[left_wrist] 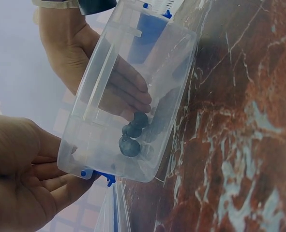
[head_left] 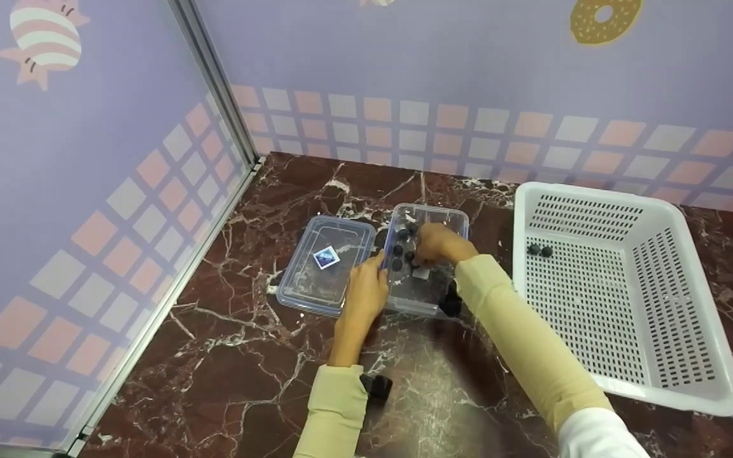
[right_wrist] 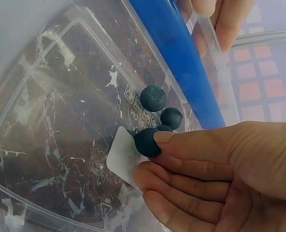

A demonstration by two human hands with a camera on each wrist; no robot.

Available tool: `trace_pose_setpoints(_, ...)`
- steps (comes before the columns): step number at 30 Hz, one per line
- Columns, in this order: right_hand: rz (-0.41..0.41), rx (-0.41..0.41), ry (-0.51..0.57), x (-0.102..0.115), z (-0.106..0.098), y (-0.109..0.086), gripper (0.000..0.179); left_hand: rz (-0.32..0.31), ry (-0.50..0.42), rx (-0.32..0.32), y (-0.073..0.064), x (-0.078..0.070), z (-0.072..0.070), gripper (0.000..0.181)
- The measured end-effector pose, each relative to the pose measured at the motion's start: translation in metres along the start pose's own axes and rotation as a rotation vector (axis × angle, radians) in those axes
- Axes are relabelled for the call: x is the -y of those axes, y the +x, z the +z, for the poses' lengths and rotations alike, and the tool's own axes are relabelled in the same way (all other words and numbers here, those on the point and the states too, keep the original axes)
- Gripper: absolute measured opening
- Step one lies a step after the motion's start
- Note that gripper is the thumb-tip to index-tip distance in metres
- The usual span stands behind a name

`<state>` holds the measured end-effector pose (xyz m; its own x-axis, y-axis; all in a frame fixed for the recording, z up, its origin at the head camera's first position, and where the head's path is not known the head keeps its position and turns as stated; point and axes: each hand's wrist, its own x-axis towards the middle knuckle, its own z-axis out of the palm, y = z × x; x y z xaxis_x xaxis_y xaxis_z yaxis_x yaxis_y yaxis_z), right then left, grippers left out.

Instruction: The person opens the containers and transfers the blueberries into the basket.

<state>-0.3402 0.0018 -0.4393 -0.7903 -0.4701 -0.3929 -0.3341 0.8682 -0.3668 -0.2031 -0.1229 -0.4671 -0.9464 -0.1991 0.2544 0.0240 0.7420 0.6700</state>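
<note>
A clear plastic box (head_left: 443, 208) stands on the table with several small dark blue-black balls (head_left: 403, 235) inside. My left hand (head_left: 366, 286) grips the box's left side wall, fingers and thumb at its rim near the blue latch (left_wrist: 106, 178). Reaching down into the box, my right hand (head_left: 439, 245) pinches one dark ball (right_wrist: 146, 142) between thumb and fingers, low over the bottom. Other balls (right_wrist: 153, 98) lie right beside those fingertips. A whitish label (right_wrist: 122, 153) shows on the box floor, partly behind the hand.
The clear lid (head_left: 300, 277) with a blue sticker lies left of the box. To the right is a white perforated basket (head_left: 691, 254) with two dark balls (head_left: 540, 250) at its left side. Printed walls rise behind and left of the marble-patterned table (head_left: 226, 362).
</note>
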Motion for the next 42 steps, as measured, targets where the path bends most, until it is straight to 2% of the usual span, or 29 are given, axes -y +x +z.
trace_pose_setpoints(14,0.028,0.053,0.115,0.001,0.0,-0.001,0.01,0.012,-0.024,-0.01,-0.001,0.0,0.001,0.037)
trace_pose_setpoints(25,-0.106,0.048,0.071,0.002,-0.023,-0.014,0.015,-0.008,-0.025,-0.005,-0.001,-0.001,0.001,0.037)
trace_pose_setpoints(29,-0.131,0.032,0.042,0.001,-0.033,-0.019,0.015,-0.017,-0.01,0.002,0.0,-0.002,0.001,0.038)
trace_pose_setpoints(38,-0.129,-0.02,0.162,-0.005,-0.05,-0.03,0.014,-0.01,-0.002,-0.002,0.002,0.0,0.002,0.038)
trace_pose_setpoints(42,-0.119,-0.015,0.227,-0.011,-0.055,-0.034,0.015,-0.006,-0.005,-0.005,0.001,0.0,0.001,0.037)
